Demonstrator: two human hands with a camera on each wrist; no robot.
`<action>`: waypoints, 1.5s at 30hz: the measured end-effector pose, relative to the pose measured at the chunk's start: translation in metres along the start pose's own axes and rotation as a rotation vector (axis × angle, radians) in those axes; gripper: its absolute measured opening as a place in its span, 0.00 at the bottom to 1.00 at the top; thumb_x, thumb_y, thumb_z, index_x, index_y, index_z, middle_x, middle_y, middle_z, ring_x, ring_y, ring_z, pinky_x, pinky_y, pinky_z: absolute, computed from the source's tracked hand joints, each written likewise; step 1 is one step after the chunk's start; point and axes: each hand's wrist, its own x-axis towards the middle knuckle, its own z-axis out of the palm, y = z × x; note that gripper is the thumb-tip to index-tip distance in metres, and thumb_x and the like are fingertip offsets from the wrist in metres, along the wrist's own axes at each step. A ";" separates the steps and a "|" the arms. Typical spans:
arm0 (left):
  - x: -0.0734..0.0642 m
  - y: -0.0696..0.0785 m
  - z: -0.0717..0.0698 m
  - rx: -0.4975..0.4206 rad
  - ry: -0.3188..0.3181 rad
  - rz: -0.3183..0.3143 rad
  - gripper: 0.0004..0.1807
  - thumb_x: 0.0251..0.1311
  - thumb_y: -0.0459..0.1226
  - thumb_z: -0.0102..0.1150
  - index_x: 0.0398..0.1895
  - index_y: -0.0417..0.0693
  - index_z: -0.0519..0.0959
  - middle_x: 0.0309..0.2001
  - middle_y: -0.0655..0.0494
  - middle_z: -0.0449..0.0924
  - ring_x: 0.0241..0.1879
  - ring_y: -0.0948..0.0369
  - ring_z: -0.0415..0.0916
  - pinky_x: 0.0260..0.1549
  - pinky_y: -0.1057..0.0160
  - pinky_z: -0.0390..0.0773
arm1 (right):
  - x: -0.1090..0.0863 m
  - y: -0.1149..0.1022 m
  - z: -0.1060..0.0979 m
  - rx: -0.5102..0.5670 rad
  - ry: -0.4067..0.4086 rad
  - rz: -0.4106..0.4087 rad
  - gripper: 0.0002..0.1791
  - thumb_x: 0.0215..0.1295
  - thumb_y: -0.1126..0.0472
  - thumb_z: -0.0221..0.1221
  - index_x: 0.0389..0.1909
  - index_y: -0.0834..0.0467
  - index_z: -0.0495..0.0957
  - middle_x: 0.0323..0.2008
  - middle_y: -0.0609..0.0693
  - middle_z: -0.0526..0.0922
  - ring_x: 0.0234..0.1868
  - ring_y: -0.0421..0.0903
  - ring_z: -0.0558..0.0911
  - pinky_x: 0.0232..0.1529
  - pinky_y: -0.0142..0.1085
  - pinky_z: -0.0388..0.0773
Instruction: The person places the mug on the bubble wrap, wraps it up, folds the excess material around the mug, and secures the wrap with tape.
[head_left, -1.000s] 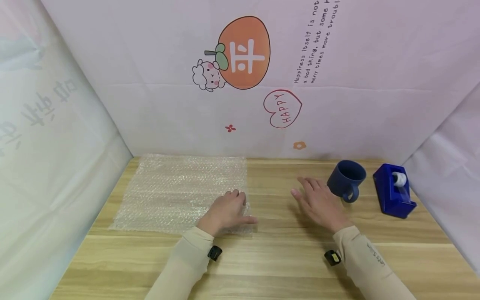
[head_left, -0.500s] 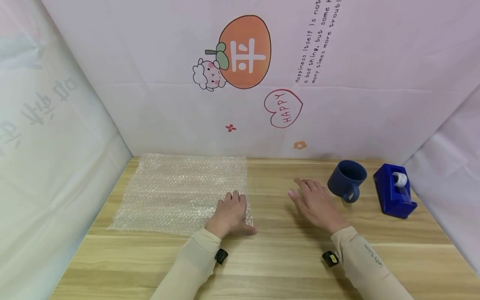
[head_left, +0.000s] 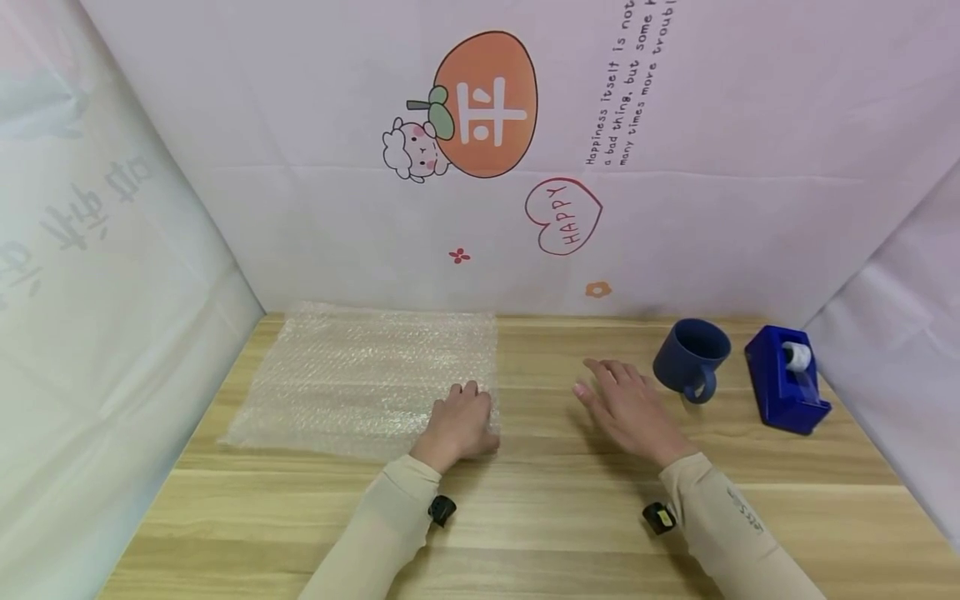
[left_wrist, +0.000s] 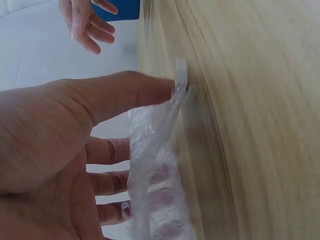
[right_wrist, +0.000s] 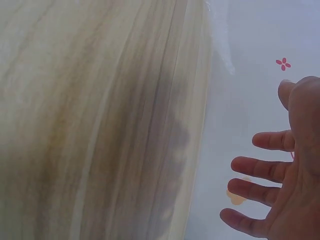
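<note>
A sheet of bubble wrap (head_left: 360,375) lies at the left of the table in the head view. My left hand (head_left: 459,423) grips it near its right edge. Seen from the left wrist, the thumb (left_wrist: 125,92) meets the sheet's raised edge (left_wrist: 155,135), and the other fingers lie behind the clear plastic. My right hand (head_left: 633,414) hovers over the wood with its fingers spread, holding nothing. Just beyond it stands a dark blue mug (head_left: 682,362), upright, its handle towards me. Farther right is a blue tape dispenser (head_left: 783,387) with a white roll.
The wooden table (head_left: 540,533) ends at a printed white cloth wall (head_left: 337,242) at the back. More cloth hangs along the left and right sides. A black wrist camera (head_left: 442,510) sits at the left wrist, another camera (head_left: 659,517) at the right.
My left thumb has drawn in to the bubble wrap's edge, and the sheet's near edge has shifted a little away from me. The right hand moved slightly left. Mug and dispenser stay put.
</note>
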 end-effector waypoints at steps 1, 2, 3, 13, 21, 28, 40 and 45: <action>0.000 0.000 0.000 -0.010 0.006 0.000 0.14 0.53 0.45 0.71 0.32 0.48 0.77 0.43 0.49 0.75 0.44 0.51 0.71 0.39 0.47 0.78 | 0.000 0.000 0.000 0.002 -0.003 -0.001 0.34 0.81 0.41 0.41 0.72 0.64 0.65 0.65 0.67 0.71 0.68 0.68 0.67 0.63 0.69 0.62; 0.000 0.001 0.000 -0.027 0.009 0.000 0.12 0.54 0.43 0.70 0.32 0.48 0.77 0.42 0.50 0.75 0.43 0.51 0.71 0.39 0.47 0.78 | 0.000 0.000 0.000 0.002 -0.004 -0.003 0.34 0.81 0.41 0.41 0.72 0.64 0.64 0.65 0.67 0.71 0.68 0.68 0.66 0.63 0.69 0.62; 0.001 0.002 0.000 -0.045 0.014 0.004 0.11 0.55 0.42 0.69 0.32 0.47 0.78 0.41 0.50 0.75 0.43 0.51 0.72 0.38 0.47 0.79 | 0.000 0.000 0.000 0.001 -0.005 -0.006 0.34 0.81 0.41 0.41 0.73 0.63 0.64 0.65 0.67 0.71 0.68 0.68 0.67 0.63 0.69 0.62; 0.002 0.023 0.005 -0.167 0.065 0.059 0.10 0.57 0.41 0.65 0.37 0.45 0.81 0.36 0.53 0.77 0.38 0.53 0.76 0.31 0.54 0.78 | -0.001 -0.001 0.000 0.009 -0.013 -0.026 0.34 0.81 0.42 0.43 0.72 0.64 0.65 0.64 0.68 0.72 0.66 0.68 0.69 0.61 0.69 0.64; 0.003 0.039 0.014 -0.130 0.073 0.090 0.15 0.58 0.46 0.67 0.40 0.46 0.81 0.36 0.54 0.76 0.37 0.54 0.75 0.30 0.56 0.79 | -0.004 -0.003 0.000 0.020 -0.030 -0.017 0.34 0.81 0.41 0.43 0.71 0.64 0.66 0.62 0.68 0.74 0.64 0.68 0.71 0.59 0.69 0.67; 0.000 0.044 0.012 -0.078 0.056 0.100 0.23 0.57 0.56 0.71 0.41 0.48 0.81 0.37 0.55 0.76 0.37 0.56 0.74 0.30 0.57 0.79 | -0.003 -0.009 0.001 0.038 -0.061 -0.014 0.34 0.80 0.40 0.42 0.70 0.63 0.69 0.61 0.66 0.76 0.63 0.67 0.74 0.59 0.68 0.69; -0.007 0.011 -0.004 -0.141 0.095 0.040 0.23 0.62 0.53 0.68 0.50 0.45 0.82 0.41 0.51 0.79 0.38 0.55 0.76 0.36 0.56 0.80 | 0.009 -0.033 0.018 0.103 -0.098 -0.058 0.27 0.78 0.47 0.53 0.62 0.66 0.76 0.55 0.62 0.82 0.57 0.61 0.80 0.59 0.59 0.75; -0.011 -0.006 -0.011 -0.161 0.089 -0.016 0.22 0.64 0.50 0.66 0.53 0.44 0.81 0.47 0.47 0.79 0.44 0.50 0.77 0.42 0.50 0.81 | 0.018 -0.041 0.026 0.087 -0.113 -0.051 0.27 0.74 0.45 0.57 0.55 0.66 0.80 0.40 0.54 0.83 0.42 0.52 0.82 0.46 0.50 0.80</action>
